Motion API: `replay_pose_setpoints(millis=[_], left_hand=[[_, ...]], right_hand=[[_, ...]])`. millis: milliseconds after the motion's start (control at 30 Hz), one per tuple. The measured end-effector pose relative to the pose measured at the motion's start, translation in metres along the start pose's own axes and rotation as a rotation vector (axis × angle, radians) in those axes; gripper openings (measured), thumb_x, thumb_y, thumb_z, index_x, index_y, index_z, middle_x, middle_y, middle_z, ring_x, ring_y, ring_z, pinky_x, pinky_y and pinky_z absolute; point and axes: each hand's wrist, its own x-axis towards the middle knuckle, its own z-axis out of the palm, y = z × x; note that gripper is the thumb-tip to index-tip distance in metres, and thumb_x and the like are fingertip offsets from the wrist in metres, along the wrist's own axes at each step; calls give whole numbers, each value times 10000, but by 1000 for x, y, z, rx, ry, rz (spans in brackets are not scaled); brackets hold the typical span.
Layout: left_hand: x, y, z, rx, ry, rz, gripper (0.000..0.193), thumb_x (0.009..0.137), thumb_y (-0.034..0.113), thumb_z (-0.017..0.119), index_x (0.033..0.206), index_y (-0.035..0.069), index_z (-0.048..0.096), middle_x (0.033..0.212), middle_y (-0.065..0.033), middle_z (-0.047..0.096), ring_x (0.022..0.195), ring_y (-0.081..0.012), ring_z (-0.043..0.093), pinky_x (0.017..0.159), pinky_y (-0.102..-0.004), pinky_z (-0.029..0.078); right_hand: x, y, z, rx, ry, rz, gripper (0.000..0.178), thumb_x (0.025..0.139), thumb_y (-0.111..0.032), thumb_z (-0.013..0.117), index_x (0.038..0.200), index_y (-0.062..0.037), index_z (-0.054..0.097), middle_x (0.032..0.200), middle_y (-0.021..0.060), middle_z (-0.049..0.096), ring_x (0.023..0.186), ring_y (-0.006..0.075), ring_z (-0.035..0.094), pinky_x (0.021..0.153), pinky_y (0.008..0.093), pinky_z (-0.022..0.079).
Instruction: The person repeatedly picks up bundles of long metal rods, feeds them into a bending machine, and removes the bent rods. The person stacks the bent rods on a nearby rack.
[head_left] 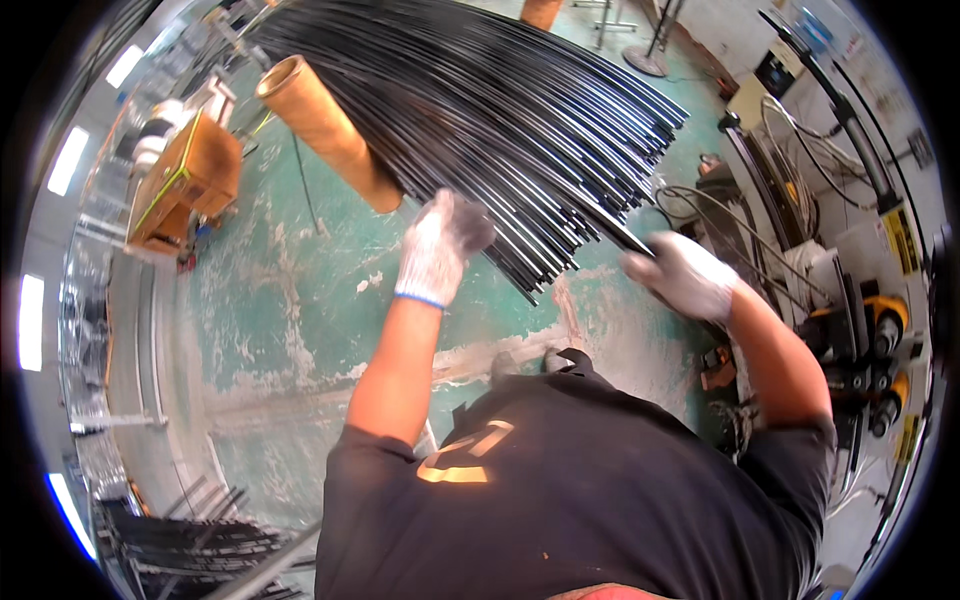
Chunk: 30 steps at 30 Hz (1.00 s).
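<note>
A large bundle of long, thin black rods [520, 130], possibly tubes, fans out in front of me, with ragged ends toward the right. My right hand [685, 275], in a white work glove, is closed around a black rod [610, 225] at the bundle's right side. At the near left edge of the bundle is my left hand [445, 240], in a white glove with a dark grey patch and a blue cuff. Its fingers are blurred, and whether they grip a rod does not show.
A thick brown cardboard tube [330, 135] slants beside the bundle's left side. Farther left stands a wooden cabinet [190, 185]. Hoses and cables [740, 225] and yellow-black power tools [885, 325] line the right wall. More black rods [190, 550] lie at lower left on the worn green floor [270, 330].
</note>
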Motion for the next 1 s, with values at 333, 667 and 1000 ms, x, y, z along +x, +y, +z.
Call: replay_pose_setpoints(millis=[333, 667, 1000], left_hand=[[118, -8, 73, -233, -155, -175, 379, 1073, 239, 491, 1104, -122, 604, 1064, -260, 679, 995, -381, 675, 988, -527, 549], [20, -101, 198, -208, -432, -339, 165, 983, 78, 588, 1018, -64, 665, 1038, -198, 689, 1014, -329, 651, 1039, -534, 503], [-34, -236, 387, -28, -725, -224, 160, 977, 92, 681, 1095, -8, 641, 1020, -86, 656, 922, -208, 609, 972, -392, 527]], right_hand=[[-308, 148, 89, -315, 427, 742, 300, 694, -173, 838, 952, -74, 722, 885, 186, 701, 875, 398, 684, 776, 482, 536], [-359, 369, 203, -531, 1228, 770, 343, 857, -316, 798, 717, -102, 569, 679, 132, 582, 713, 369, 590, 671, 468, 445], [-378, 468, 214, 2286, 1632, -439, 381, 860, -10, 582, 1225, 92, 542, 1270, 236, 614, 1162, 381, 634, 1001, 461, 534]])
